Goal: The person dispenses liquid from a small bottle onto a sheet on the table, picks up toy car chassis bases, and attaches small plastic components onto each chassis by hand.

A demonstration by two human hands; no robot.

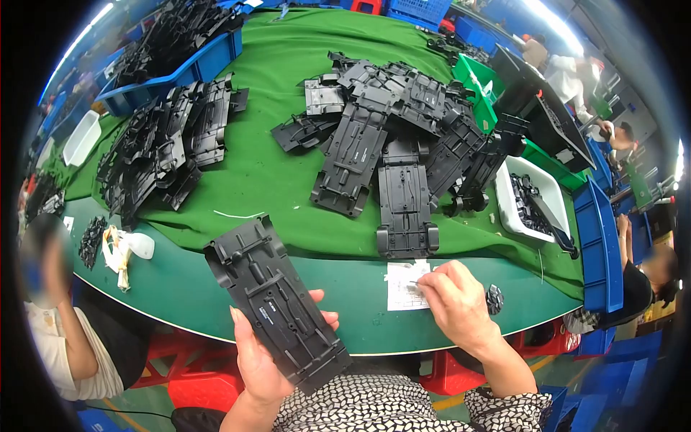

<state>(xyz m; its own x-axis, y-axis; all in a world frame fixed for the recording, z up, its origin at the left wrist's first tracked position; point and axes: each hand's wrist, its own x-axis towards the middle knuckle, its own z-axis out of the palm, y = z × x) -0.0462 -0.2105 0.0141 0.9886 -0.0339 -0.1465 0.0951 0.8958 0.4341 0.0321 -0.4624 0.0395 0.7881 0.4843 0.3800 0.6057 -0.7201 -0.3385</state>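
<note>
My left hand (260, 360) grips a long black plastic chassis plate (277, 302), tilted, with its ribbed side and small white print facing up. The fingers wrap around its edges near the lower half. My right hand (457, 299) is closed in a pinch over a printed white paper sheet (399, 297) near the table edge. A tiny dark tip shows at the fingertips, too small to name. Beside that hand lies a small dark bundle (494, 299). Beyond the hands, a large heap of similar black plates (407, 191) rests on green cloth.
More black parts (162, 144) are piled at the left, near a loaded blue bin (205, 68). A white tub (507, 216) of black parts stands right, beside a blue crate (601, 248). A yellowish-white bundle (119, 252) lies left. Other people (79, 345) sit at both sides.
</note>
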